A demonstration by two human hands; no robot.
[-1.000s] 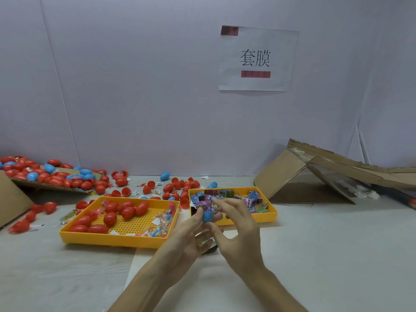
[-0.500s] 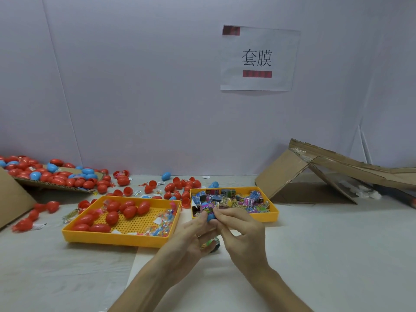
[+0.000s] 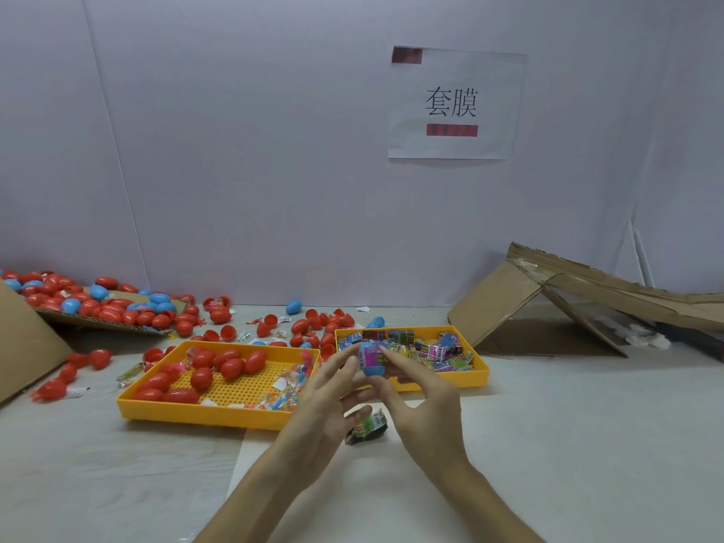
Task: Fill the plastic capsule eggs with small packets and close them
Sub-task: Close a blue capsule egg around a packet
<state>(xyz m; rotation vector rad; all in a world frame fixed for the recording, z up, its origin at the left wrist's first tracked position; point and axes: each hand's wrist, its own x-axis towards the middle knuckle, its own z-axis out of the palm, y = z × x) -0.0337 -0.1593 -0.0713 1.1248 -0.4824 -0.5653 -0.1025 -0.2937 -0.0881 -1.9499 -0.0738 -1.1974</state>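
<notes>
Between the fingertips of both hands is a blue capsule egg (image 3: pixel 372 361) with a pink packet showing on its side. My left hand (image 3: pixel 325 401) pinches it from the left and my right hand (image 3: pixel 421 397) from the right, just in front of the yellow packet tray (image 3: pixel 480 380). That tray is full of small colourful packets (image 3: pixel 429 348). A dark packet (image 3: pixel 368 427) lies on the table under my hands. The yellow tray on the left (image 3: pixel 196 413) has several red eggs (image 3: pixel 231 366) and a few clear packets in it.
Many red and blue eggs are strewn along the back left, some on a cardboard flap (image 3: pixel 90 321). Brown cardboard (image 3: pixel 23 346) stands at the far left. A collapsed cardboard box (image 3: pixel 548 303) sits back right. A paper sign (image 3: pixel 454 103) hangs on the wall.
Both hands have lifted the blue egg a little and turned it, so more of it and the pink packet now shows. The right fingers have spread.
</notes>
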